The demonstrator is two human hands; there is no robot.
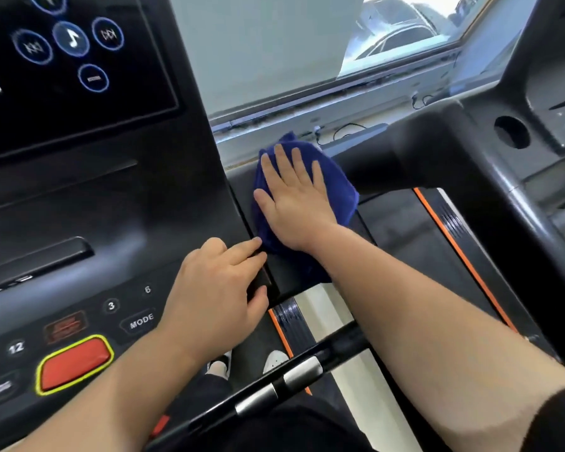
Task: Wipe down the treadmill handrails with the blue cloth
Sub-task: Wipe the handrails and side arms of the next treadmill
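The blue cloth (335,179) lies bunched on the black right side rail (291,278) of the treadmill, just right of the console. My right hand (291,197) lies flat on top of the cloth with straight, spread fingers, pressing it onto the rail. My left hand (222,288) rests on the rail's near end beside the console edge, fingers extended and thumb against the rail's front. Nothing is held in the left hand. A black crossbar handrail (274,386) with two silver sensor plates runs diagonally below my arms.
The console (79,223) fills the left, with a dark touchscreen, number buttons, a MODE button and a red stop button (75,363). A second treadmill (490,164) stands close on the right. A window sill (307,125) with cables lies ahead. White shoes (274,360) show below on the belt.
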